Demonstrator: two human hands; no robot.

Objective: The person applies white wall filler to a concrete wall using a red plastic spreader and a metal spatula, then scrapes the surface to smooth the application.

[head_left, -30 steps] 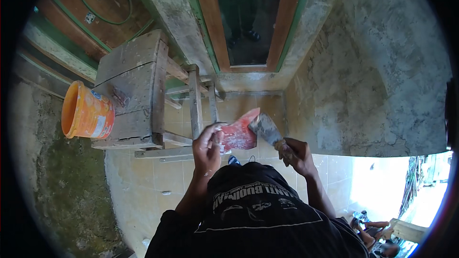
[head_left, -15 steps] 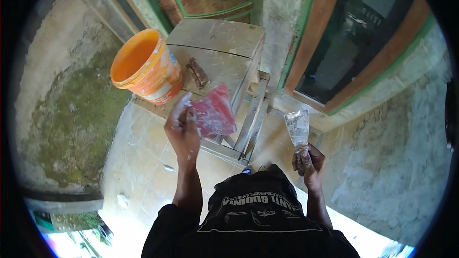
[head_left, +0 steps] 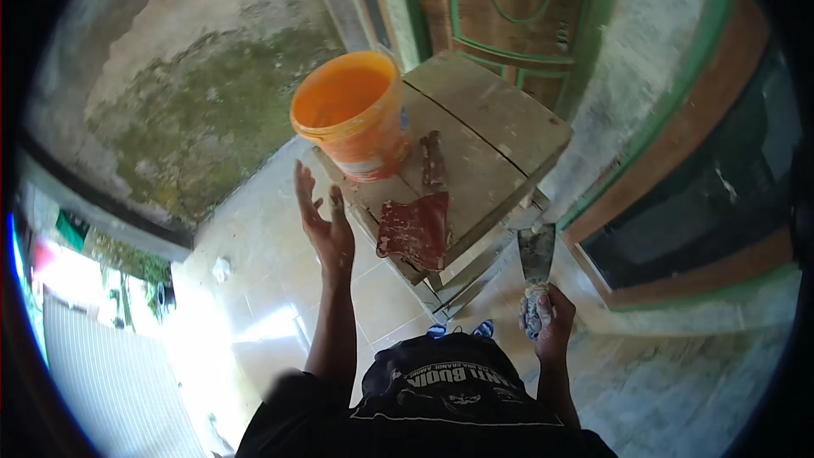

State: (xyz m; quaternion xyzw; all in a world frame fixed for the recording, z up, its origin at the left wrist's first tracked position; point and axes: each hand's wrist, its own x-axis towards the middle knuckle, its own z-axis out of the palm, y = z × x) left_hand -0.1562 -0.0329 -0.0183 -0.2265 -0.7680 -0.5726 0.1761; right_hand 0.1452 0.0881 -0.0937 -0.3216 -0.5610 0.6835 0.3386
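My left hand [head_left: 326,229] is raised with its fingers apart, holding nothing, left of the wooden table [head_left: 483,123]. A dark red, flexible-looking sheet [head_left: 413,231] smeared with white lies on the table's near corner, partly over the edge. Closed around its handle, my right hand [head_left: 547,318] holds a putty knife [head_left: 536,259], blade pointing up and away from me. An orange bucket [head_left: 352,119] with pale smears stands at the table's left edge. Beside it lies a narrow brownish block [head_left: 432,161], crusted with residue; its kind I cannot make out.
Beyond the table is a brown and green door [head_left: 517,17]. A dark window in a wooden frame [head_left: 695,220] is at the right. A mossy wall [head_left: 220,102] rises at the left. Pale floor tiles [head_left: 263,271] hold a small white scrap [head_left: 221,269].
My left hand has let go of the red sheet, which now lies on the table. The view has turned, so the table and bucket appear farther right. The putty knife stays in my right hand.
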